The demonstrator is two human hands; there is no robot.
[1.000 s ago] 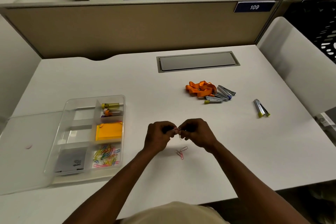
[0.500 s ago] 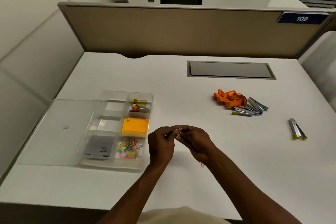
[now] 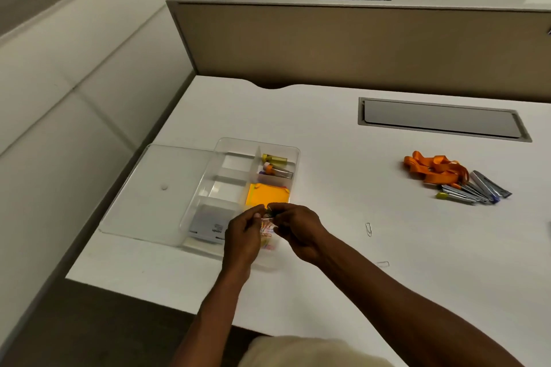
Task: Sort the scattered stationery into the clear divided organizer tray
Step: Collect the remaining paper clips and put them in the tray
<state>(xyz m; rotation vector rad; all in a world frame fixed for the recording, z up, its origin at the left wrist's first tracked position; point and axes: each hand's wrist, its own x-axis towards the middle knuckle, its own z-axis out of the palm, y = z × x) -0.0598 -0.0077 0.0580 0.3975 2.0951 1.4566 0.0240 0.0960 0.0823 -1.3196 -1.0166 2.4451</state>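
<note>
Since a second ago both hands have travelled left from the bare middle of the tabletop (image 3: 343, 176) to the near right corner of the clear organizer tray (image 3: 278, 144), carrying a small bunch of paper clips (image 3: 267, 216) with them. The left hand (image 3: 243, 235) and the right hand (image 3: 296, 228) now meet fingertip to fingertip above the tray's near right compartment, each grip closed in a pinch on the clips, which sit between the thumbs and forefingers. Directly under the hands, partly hidden, lies the pile of coloured clips (image 3: 266, 236) already in that compartment.

In the compartment just behind it lies an orange sticky-note pad (image 3: 267, 194). Behind that, the far right compartment holds small clips (image 3: 275, 164) with yellow and orange parts. The near left compartment holds a grey box (image 3: 208, 222). The tray's clear lid (image 3: 155, 188) lies flat, touching the tray's left side.

Two loose paper clips are left on the tabletop to the right of the hands: a pale one (image 3: 368, 229) near the right wrist and another (image 3: 383, 264) just beside the right forearm. Well apart, further right, an orange lanyard (image 3: 432, 168) lies bunched against a cluster of silver clips (image 3: 474, 191).
</note>
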